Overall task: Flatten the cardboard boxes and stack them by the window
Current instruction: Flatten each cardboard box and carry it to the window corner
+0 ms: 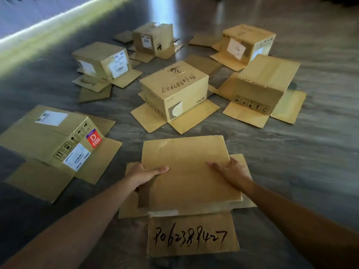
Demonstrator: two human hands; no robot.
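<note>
A cardboard box lies nearly flat on the floor right in front of me, its near flap bearing a handwritten number. My left hand grips its left edge, thumb on top and fingers curled under. My right hand presses flat on its top panel near the right edge. Several unflattened boxes stand upside down with flaps spread: one with a red label at left, one with handwriting in the middle, a plain one at right, and three more further back.
Grey wood-look floor stretches to the right and around the boxes. A bright strip of light along the wall base runs across the upper left. Loose cardboard pieces lie near the far boxes.
</note>
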